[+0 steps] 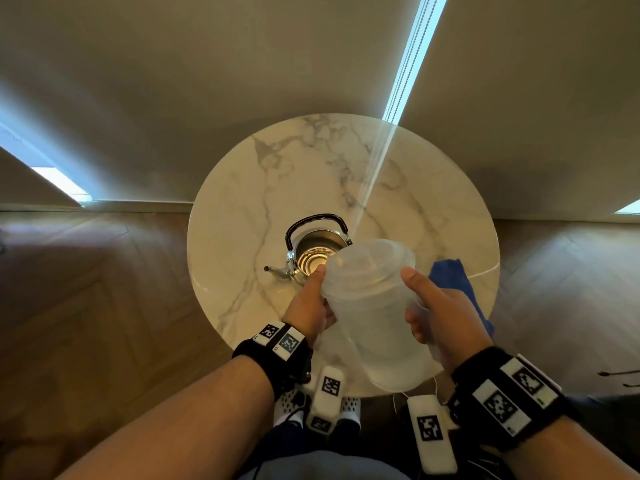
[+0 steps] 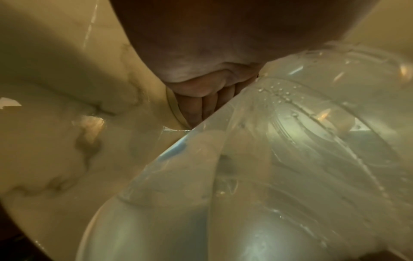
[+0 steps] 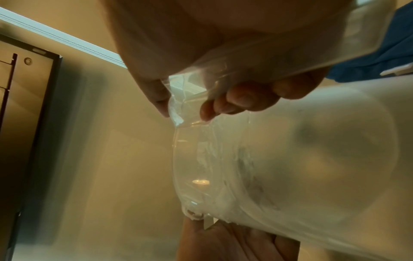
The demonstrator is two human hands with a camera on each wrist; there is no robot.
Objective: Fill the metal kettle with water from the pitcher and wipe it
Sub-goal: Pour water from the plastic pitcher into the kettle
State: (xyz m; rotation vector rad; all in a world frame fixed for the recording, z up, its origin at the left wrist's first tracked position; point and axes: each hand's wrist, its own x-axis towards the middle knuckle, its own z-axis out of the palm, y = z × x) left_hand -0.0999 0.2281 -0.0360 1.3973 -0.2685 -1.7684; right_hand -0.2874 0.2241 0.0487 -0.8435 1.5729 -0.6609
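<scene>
Steel kettle [image 1: 313, 252], round w/ black hoop handle, sits lid-off at the centre of the round marble table [image 1: 242, 188], spout pointing left. My left hand [image 1: 310, 306] cups the clear plastic pitcher [image 1: 372, 306] low on its side; right hand [image 1: 446, 315] is wrapped round its handle, thumb on top. Pitcher's tipped, rim just over the kettle mouth. Can't tell if water's running yet, wrist views are too blurred. Best approach, I reckon: tilt slow w/ the right, steady w/ the left, keep the lip over the opening. Blue cloth [image 1: 450, 277] waits on the table at right for wiping.
</scene>
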